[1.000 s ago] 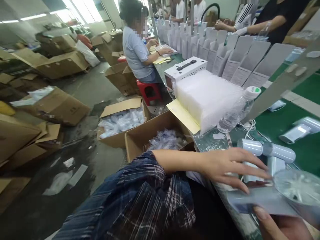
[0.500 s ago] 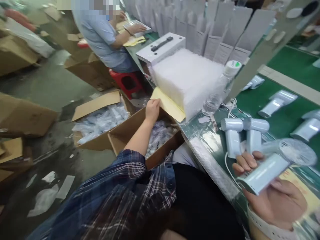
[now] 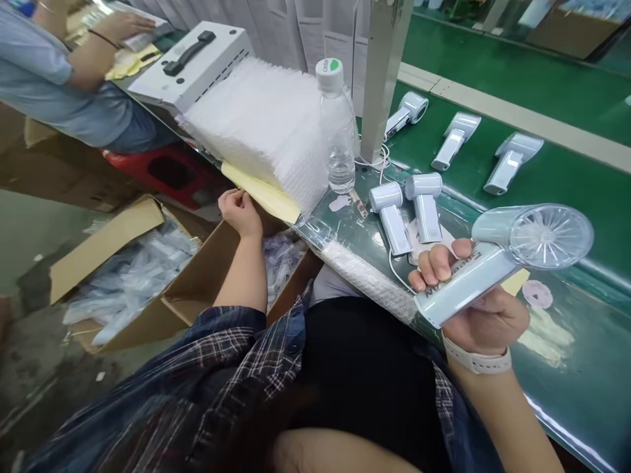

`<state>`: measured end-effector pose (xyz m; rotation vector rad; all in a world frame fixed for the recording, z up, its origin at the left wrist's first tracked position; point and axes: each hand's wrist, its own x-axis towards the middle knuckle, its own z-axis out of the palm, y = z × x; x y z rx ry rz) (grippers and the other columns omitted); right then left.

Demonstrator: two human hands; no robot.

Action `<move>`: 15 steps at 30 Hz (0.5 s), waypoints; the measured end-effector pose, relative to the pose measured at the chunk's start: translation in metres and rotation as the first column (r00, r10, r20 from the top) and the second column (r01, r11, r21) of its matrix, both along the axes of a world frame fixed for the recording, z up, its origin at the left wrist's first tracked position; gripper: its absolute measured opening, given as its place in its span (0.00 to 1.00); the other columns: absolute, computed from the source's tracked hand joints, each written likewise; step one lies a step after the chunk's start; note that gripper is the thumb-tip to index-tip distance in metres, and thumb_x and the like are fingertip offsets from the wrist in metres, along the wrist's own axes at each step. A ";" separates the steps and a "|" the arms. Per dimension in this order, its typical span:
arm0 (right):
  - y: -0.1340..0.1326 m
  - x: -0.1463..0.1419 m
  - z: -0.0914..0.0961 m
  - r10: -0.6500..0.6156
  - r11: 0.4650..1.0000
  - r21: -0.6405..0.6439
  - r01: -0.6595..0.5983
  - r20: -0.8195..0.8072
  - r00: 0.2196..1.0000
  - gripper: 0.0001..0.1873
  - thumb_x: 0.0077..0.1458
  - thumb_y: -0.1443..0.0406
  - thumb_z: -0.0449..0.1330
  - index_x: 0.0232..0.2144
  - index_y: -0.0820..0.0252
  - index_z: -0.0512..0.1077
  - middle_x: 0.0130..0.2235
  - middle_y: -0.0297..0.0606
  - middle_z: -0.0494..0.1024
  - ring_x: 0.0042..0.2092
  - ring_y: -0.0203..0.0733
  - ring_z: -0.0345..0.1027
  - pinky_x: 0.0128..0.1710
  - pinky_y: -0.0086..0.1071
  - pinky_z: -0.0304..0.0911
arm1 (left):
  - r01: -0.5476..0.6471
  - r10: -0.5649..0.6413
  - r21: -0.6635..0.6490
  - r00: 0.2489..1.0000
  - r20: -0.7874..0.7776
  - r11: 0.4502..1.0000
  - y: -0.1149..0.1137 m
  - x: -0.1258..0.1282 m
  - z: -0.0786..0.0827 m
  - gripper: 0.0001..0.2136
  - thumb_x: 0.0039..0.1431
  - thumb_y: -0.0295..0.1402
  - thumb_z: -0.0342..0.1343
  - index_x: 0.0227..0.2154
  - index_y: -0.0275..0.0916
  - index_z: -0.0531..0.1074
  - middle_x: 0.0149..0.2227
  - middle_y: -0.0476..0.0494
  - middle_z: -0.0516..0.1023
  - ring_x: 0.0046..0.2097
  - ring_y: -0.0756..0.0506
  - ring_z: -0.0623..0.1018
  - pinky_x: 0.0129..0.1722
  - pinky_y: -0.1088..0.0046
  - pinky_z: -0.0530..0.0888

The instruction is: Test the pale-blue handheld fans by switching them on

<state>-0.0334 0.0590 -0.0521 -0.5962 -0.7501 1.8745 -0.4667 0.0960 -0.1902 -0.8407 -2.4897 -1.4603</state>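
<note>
My right hand (image 3: 473,309) is wrapped round the handle of a pale blue handheld fan (image 3: 473,276), tilted above the bench. Its round clear front with radial ribs points right, and dark lettering runs along the handle. My left hand (image 3: 240,211) is closed at the edge of a yellow sheet (image 3: 266,192), its fingertips seeming to pinch it. This sheet sticks out under a stack of white bubble-wrap bags (image 3: 266,118). Two more fans, a left one (image 3: 392,213) and a right one (image 3: 424,203), lie side by side on the bench.
A water bottle (image 3: 340,144) stands beside a metal post (image 3: 387,72). Several fans lie on the green belt (image 3: 557,184) behind. Below left are cartons (image 3: 113,236) of plastic-wrapped items. A white box with a handle (image 3: 197,62) stands near a co-worker's arm (image 3: 93,56).
The view has swung right, bringing more of the bench and belt into sight. The fan in my right hand has turned so its lettering shows. My left hand stays at the yellow sheet.
</note>
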 end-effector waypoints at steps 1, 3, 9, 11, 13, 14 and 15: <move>0.000 0.002 0.000 0.003 1.000 0.008 -0.002 -0.003 1.000 0.18 0.38 0.63 0.69 0.36 0.49 0.74 0.29 0.33 0.67 0.31 0.41 0.60 0.33 0.39 0.68 | -0.008 0.008 0.003 1.000 0.007 1.000 0.001 0.001 -0.001 0.06 0.66 0.21 0.54 0.41 0.34 0.73 0.55 0.33 0.74 0.60 0.42 0.75 0.65 0.64 0.73; 0.000 0.004 0.000 0.008 1.000 0.016 -0.008 -0.017 1.000 0.19 0.39 0.63 0.70 0.37 0.50 0.74 0.30 0.33 0.68 0.32 0.41 0.61 0.34 0.38 0.68 | -0.018 0.018 0.006 0.999 0.027 1.000 0.003 0.004 -0.002 0.08 0.66 0.20 0.53 0.43 0.34 0.73 0.56 0.33 0.74 0.60 0.43 0.75 0.64 0.65 0.73; 0.002 0.006 -0.002 -0.014 1.000 0.027 0.015 -0.038 0.999 0.18 0.40 0.64 0.70 0.37 0.51 0.74 0.30 0.33 0.69 0.32 0.40 0.61 0.34 0.38 0.65 | -0.047 0.048 -0.009 0.996 0.080 0.999 0.004 0.007 -0.001 0.05 0.67 0.21 0.54 0.36 0.34 0.72 0.50 0.35 0.73 0.58 0.43 0.74 0.65 0.66 0.70; 0.002 0.007 -0.003 -0.020 0.999 0.029 0.020 -0.016 1.000 0.18 0.41 0.63 0.70 0.37 0.50 0.74 0.31 0.34 0.69 0.32 0.41 0.61 0.34 0.40 0.65 | -0.038 0.040 -0.022 0.995 0.096 0.999 0.002 0.001 0.005 0.06 0.64 0.20 0.56 0.33 0.35 0.70 0.46 0.39 0.71 0.54 0.43 0.75 0.62 0.65 0.71; 0.002 0.008 -0.004 -0.027 0.999 0.028 0.027 0.008 1.000 0.18 0.41 0.62 0.70 0.38 0.49 0.74 0.31 0.34 0.69 0.33 0.42 0.62 0.35 0.41 0.66 | -0.023 0.026 -0.031 0.994 0.105 0.999 -0.001 -0.008 0.020 0.09 0.61 0.18 0.59 0.30 0.37 0.67 0.44 0.42 0.69 0.51 0.44 0.74 0.60 0.64 0.72; 0.003 0.009 -0.005 -0.031 0.999 0.027 0.030 0.020 0.999 0.18 0.41 0.62 0.70 0.38 0.49 0.74 0.32 0.35 0.70 0.33 0.42 0.63 0.36 0.41 0.67 | -0.020 0.022 -0.027 0.994 0.103 0.999 -0.001 -0.010 0.031 0.11 0.60 0.17 0.59 0.29 0.37 0.66 0.44 0.43 0.67 0.51 0.44 0.73 0.61 0.64 0.71; 0.003 0.009 -0.006 -0.034 0.999 0.028 0.033 0.030 0.999 0.18 0.42 0.62 0.70 0.38 0.49 0.75 0.32 0.35 0.70 0.34 0.43 0.63 0.36 0.42 0.68 | -0.024 0.025 -0.016 0.995 0.093 1.000 -0.002 -0.010 0.045 0.11 0.60 0.17 0.58 0.30 0.38 0.64 0.45 0.43 0.66 0.52 0.44 0.72 0.62 0.63 0.70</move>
